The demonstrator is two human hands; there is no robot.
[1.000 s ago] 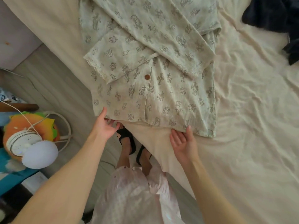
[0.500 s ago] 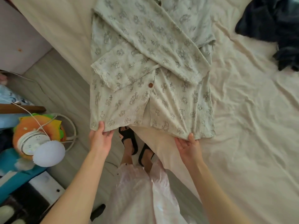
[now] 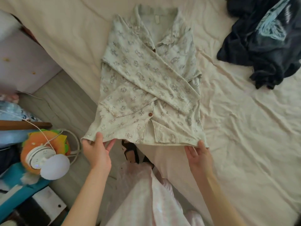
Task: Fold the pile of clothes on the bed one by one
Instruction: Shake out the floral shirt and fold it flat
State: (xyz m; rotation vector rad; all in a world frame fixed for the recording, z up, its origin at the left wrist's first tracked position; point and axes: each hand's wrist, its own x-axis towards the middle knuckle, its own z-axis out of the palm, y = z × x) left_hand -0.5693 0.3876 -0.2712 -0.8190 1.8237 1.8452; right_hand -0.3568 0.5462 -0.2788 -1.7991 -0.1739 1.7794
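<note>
Shirt: We see a pale printed shirt [image 3: 146,88] lying flat, front up, at the near corner of the bed [image 3: 244,144], collar away from us, both sleeves crossed over the chest, the hem overhanging the bed's edge towards us.
Left hand: Our left hand [image 3: 96,152] pinches the hem's left corner, thumb on top of the cloth and the other fingers [image 3: 110,145] beneath or just below the edge.
Right hand: Our right hand [image 3: 197,154] holds the hem's right corner, thumb on top; how far the other fingers curl under the cloth we cannot tell.
Step in hand: We judge that the hem is about to be carried up towards the collar, folding the shirt in half.
Doing it well: Both corners should rise together and level, with the hem kept taut between them so the crossed sleeves stay trapped inside. The open slit below the lowest brown button [image 3: 150,114] may gape, so the two front panels want lining up as they land. Laying the hem just short of the collar would give a square bundle.
Other clothes: A dark garment [image 3: 263,46] lies crumpled near the bed's far right side, unfolded.
Hard to make out: The dark garment is cut off by the frame, and we cannot tell whether it is one piece or several. The shirt's underside is hidden.
</note>
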